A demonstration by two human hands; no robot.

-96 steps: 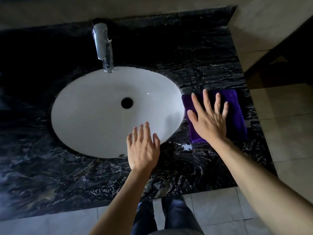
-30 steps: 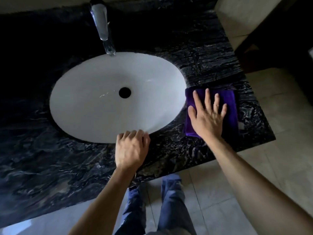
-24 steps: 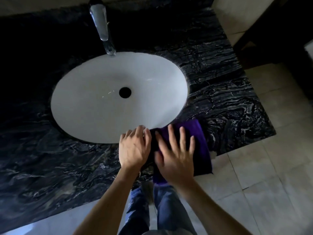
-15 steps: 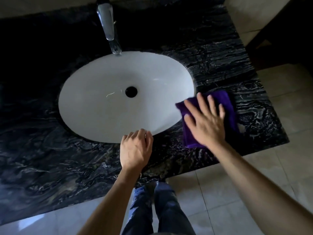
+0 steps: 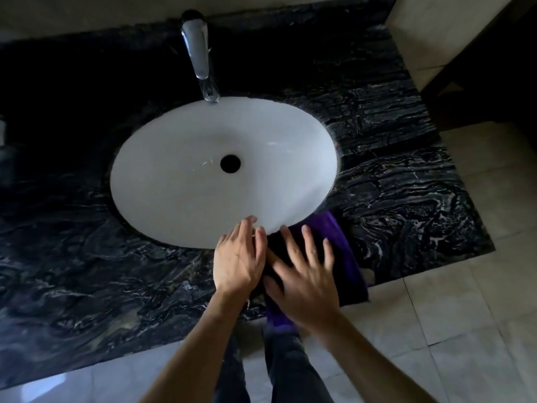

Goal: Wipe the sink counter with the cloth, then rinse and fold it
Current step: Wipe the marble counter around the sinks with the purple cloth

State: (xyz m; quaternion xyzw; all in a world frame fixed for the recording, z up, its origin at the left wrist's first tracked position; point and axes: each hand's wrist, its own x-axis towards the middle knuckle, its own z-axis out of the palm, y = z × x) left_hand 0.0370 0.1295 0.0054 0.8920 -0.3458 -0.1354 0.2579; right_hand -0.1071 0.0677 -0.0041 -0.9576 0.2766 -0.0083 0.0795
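Observation:
A purple cloth [image 5: 343,251] lies folded flat on the black marble counter [image 5: 406,199], at the front edge just right of the white oval sink [image 5: 180,175]. My right hand [image 5: 302,274] presses on it with straight, spread fingers; part of the cloth hangs over the counter's front edge. My left hand [image 5: 238,260] rests flat on the counter beside it, fingertips at the sink's front rim, almost touching the right hand.
A chrome tap [image 5: 200,56] stands behind the sink, no water running. The counter ends at the right above a tiled floor [image 5: 479,315]. My legs [image 5: 284,362] stand below the front edge. A dark opening [image 5: 494,68] is at the far right.
My right hand has slid the cloth from the counter right of the sink back toward the front edge, next to my left hand. The left hand's fingers have straightened.

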